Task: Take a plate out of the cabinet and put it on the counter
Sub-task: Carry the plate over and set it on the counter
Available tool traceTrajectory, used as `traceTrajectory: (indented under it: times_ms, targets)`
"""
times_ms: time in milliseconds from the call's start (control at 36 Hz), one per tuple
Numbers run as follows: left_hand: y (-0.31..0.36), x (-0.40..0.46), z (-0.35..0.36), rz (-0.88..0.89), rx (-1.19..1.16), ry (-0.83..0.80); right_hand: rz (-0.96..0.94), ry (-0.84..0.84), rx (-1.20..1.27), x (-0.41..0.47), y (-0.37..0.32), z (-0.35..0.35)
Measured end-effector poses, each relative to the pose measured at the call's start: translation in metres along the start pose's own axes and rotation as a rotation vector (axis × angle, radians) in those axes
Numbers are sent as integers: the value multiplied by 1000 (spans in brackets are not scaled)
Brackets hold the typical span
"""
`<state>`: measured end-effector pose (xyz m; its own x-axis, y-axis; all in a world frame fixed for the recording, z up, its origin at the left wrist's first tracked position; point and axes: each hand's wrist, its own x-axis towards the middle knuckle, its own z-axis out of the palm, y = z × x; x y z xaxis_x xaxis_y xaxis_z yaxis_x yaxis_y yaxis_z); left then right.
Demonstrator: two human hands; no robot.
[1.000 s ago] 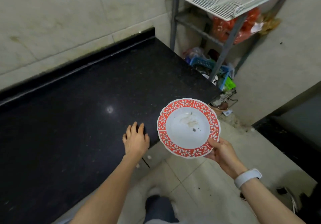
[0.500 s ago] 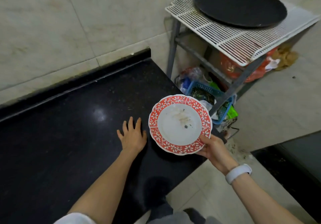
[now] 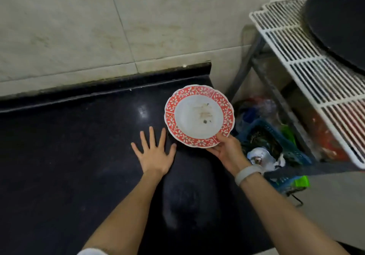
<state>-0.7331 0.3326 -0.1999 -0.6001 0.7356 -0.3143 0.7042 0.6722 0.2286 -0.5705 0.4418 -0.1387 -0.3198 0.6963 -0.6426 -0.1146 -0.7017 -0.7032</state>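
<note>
A round plate [image 3: 198, 115] with a red flowered rim and a white, slightly stained middle hangs tilted above the right end of the black counter [image 3: 69, 146]. My right hand [image 3: 227, 152] grips its near rim from below, thumb on top. My left hand [image 3: 155, 154] lies flat on the counter just left of the plate, fingers spread, holding nothing. The cabinet is out of view.
A tiled wall backs the counter. To the right stands a metal rack with a white wire shelf [image 3: 308, 70] carrying a large black pan [image 3: 339, 23]. Below it sit a blue basket [image 3: 276, 142] and bags on the floor.
The plate has travelled from over the floor beyond the counter's edge to above the counter's right end. My left hand has spread flat. The view has shifted up and to the left.
</note>
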Motion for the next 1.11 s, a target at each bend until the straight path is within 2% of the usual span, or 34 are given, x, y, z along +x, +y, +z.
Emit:
traceTrajectory:
  times_ms: [333,750,972,1111]
  targets:
    - [0,-1,7,-41,39,85,55,-3,80,71,-27,35]
    - [1,-1,8,-35,35,128,50,-99,115,68,-20,32]
    - [1,1,8,-44,41,105,91,-69,-186,36,3,20]
    - [-5,-21,-10,-34,-158,89,-38,-132,-479,-3,21,6]
